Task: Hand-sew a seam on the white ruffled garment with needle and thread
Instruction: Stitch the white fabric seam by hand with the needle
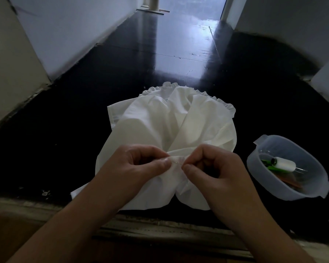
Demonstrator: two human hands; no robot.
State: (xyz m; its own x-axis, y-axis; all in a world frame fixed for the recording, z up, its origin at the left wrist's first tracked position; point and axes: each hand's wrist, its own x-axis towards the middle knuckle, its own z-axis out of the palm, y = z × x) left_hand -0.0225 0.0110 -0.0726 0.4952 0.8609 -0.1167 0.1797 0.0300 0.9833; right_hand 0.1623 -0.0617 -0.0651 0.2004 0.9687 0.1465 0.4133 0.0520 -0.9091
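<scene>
Your left hand pinches a small fold of the white ruffled garment between thumb and fingers. Your right hand is curled too, pinching right beside that fold, so the two hands almost touch. It looks like you hold the cloth tight so the seam stays still for the next stitch. A tiny glint shows between your fingertips, maybe the needle, but it is too small to be sure. No thread can be seen.

Most of the garment lies spread on the dark floor in front of you, with its frilly edge far from you. A clear tub sits near on your right, apart from the cloth, with a white thread spool inside. You have open floor on the left to pull thread. Mind the step edge close under your wrists.
</scene>
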